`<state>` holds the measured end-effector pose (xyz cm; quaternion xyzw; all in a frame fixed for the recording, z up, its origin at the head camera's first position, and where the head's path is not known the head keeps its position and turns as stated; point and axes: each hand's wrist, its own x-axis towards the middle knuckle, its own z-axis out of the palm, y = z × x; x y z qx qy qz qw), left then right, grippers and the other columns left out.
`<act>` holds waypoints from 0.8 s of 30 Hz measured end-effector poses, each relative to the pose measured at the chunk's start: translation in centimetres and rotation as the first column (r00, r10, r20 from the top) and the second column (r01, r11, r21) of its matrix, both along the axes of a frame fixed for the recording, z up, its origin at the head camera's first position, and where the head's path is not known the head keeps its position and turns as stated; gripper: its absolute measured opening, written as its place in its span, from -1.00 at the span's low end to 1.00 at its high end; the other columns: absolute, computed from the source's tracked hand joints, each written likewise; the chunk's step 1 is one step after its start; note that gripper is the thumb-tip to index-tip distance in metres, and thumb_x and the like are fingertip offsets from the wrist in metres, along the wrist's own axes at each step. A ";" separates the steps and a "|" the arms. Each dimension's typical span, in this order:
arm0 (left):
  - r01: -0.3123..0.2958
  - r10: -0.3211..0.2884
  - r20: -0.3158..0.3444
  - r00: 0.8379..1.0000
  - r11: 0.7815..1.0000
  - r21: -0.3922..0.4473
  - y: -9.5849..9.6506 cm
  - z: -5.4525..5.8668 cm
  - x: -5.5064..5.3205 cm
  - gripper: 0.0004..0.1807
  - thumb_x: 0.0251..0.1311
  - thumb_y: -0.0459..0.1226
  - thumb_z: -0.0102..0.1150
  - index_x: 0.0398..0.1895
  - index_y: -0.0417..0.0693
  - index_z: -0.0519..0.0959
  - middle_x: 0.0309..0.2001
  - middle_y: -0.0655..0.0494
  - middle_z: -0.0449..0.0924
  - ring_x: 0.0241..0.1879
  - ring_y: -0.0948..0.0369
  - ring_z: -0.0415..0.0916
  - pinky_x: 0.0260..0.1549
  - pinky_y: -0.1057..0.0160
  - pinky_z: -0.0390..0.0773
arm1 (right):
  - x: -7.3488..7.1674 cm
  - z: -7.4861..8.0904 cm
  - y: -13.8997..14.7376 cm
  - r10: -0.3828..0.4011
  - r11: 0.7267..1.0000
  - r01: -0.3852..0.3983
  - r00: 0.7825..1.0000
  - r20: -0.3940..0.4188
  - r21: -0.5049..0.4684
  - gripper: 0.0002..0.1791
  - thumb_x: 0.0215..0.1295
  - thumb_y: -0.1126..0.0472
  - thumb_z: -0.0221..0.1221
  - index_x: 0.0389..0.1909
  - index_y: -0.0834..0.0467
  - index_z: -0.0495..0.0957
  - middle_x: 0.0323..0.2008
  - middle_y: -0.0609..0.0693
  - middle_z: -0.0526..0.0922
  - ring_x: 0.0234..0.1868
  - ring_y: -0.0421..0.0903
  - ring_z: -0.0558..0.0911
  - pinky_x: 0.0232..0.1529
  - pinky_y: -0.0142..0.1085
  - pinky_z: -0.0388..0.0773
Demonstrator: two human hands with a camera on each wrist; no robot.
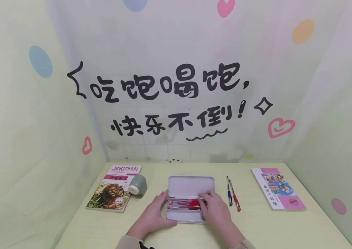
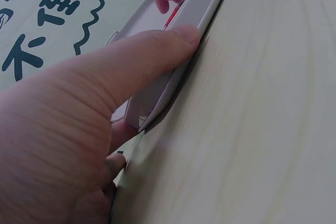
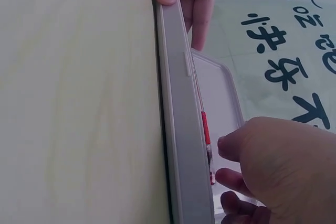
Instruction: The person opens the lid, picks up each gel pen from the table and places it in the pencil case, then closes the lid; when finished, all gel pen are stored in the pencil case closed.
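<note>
An open pencil case (image 1: pixel 184 216) of pale metal lies on the table, its lid (image 1: pixel 191 186) tipped back. Several red pens (image 1: pixel 183 204) lie in its rear compartment; the front one looks bare where visible. My left hand (image 1: pixel 153 215) grips the case's left front corner, and in the left wrist view its thumb (image 2: pixel 181 38) lies along the front wall. Over the right end of the case is my right hand (image 1: pixel 214 209), fingertips down by the pens. In the right wrist view its fingers (image 3: pixel 233 179) are loosely bent, with no pen visible between them.
A blue pen (image 1: pixel 229 193) and a red pen (image 1: pixel 235 197) lie to the right of the case. Farther right is a pink and white book (image 1: pixel 277 188). On the left, a grey-green cylindrical object (image 1: pixel 138 185) rests by a lion-cover magazine (image 1: pixel 112 190). Printed curtains surround the table.
</note>
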<state>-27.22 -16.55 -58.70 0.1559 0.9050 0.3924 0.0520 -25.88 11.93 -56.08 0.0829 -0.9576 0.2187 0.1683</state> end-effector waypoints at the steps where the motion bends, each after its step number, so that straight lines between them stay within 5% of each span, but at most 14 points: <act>1: -0.001 0.001 0.003 1.000 1.000 -0.001 0.0 0.0 0.0 0.51 -0.21 0.26 0.75 0.81 0.06 0.09 0.75 -0.18 0.18 0.72 -0.43 0.05 0.67 -0.52 0.10 | 0.0 0.0 0.3 -0.012 1.000 0.011 1.000 -0.006 -0.007 -0.76 0.44 0.10 0.43 0.06 -0.03 0.84 -0.10 -0.08 0.73 -0.16 -0.13 0.71 -0.14 -0.16 0.81; 12: -0.004 0.004 0.018 1.000 1.000 -0.006 0.1 0.0 0.0 0.51 -0.20 0.27 0.75 0.82 0.08 0.09 0.76 -0.19 0.16 0.73 -0.41 0.04 0.68 -0.50 0.11 | 0.0 0.6 5.7 -0.168 0.974 0.182 0.980 0.108 -0.134 -0.52 0.57 0.06 0.28 0.40 0.12 0.64 0.26 0.26 0.67 0.21 0.32 0.73 0.24 0.31 0.74; 24: -0.009 0.009 0.018 1.000 1.000 0.001 0.1 0.1 0.0 0.51 -0.21 0.26 0.75 0.82 0.07 0.09 0.76 -0.21 0.15 0.72 -0.42 0.04 0.67 -0.51 0.11 | 0.4 0.3 10.0 -0.281 0.950 0.306 0.923 0.265 -0.059 -0.35 0.55 0.05 0.25 0.47 0.37 0.48 0.29 0.52 0.56 0.16 0.46 0.68 0.17 0.41 0.69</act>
